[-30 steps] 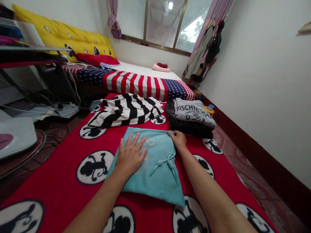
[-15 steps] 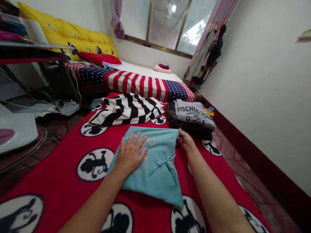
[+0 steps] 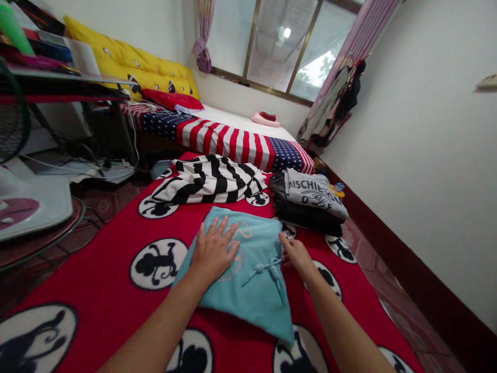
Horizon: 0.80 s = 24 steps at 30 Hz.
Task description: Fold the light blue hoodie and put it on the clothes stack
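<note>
A folded teal garment (image 3: 256,295) with a pink print and a tied, knotted cord lies on the red blanket in front of me. My left hand (image 3: 215,248) rests flat on its upper left part with the fingers spread, covering some of the print. At the garment's right edge, beside the knotted cord (image 3: 274,267), is my right hand (image 3: 295,256). Its fingers are slightly parted against the edge, and the lower fingertips are partly hidden.
Beyond the garment lies a crumpled black-and-white striped cloth (image 3: 213,178). A pile of dark clothes with a grey printed shirt (image 3: 314,192) on top sits at the right. The red blanket (image 3: 112,305) has monkey-figure circles. A fan base (image 3: 34,202) stands left; a bed (image 3: 233,116) is behind.
My right hand has let go of the garment's upper right corner and moved down along its right edge. The left hand stays flat on the cloth. The view has shifted slightly.
</note>
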Available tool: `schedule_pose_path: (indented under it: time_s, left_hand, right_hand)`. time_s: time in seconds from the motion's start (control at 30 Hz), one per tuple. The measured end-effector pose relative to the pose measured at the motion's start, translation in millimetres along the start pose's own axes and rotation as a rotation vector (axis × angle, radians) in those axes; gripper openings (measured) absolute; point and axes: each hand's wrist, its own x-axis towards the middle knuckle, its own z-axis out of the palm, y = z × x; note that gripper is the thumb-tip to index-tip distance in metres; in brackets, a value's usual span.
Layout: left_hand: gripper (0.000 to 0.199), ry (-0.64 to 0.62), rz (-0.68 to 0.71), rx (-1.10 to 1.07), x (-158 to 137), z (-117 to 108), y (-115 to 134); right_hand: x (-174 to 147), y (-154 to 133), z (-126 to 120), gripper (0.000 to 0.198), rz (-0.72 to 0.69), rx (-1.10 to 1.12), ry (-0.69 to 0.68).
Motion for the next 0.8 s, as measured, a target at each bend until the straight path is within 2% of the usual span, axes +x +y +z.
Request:
schedule_pose_path:
  time_s: [0.17,0.3,0.43,0.53,0.63,0.7,0.8]
  left_hand:
    - [0.049,0.026,-0.001,-0.044,0,1,0]
    - [0.048,0.034,-0.010,-0.151,2,2,-5]
    - [0.048,0.029,-0.081,-0.460,6,-1,-23]
    - [0.055,0.049,-0.201,-0.928,8,-1,-44]
    - [0.065,0.139,-0.453,-1.345,10,6,-64]
    - [0.070,0.222,-0.594,-1.420,11,13,-71]
    - [0.069,0.232,-0.611,-1.382,11,23,-73]
  right_hand:
    - [-25,-18,17,0.042,-0.033,0.139,-0.112]
    - [-42,-32,27,0.055,-0.050,0.448,-0.217]
    - [-60,-29,36,0.055,0.116,0.665,-0.335]
    - [-75,-23,36,0.057,0.089,0.699,-0.275]
    - [-92,-25,22,0.061,-0.012,0.646,-0.158]
    - [-103,-34,5,0.062,-0.047,0.572,-0.089]
    - [-114,-56,-30,0.058,-0.095,0.450,-0.013]
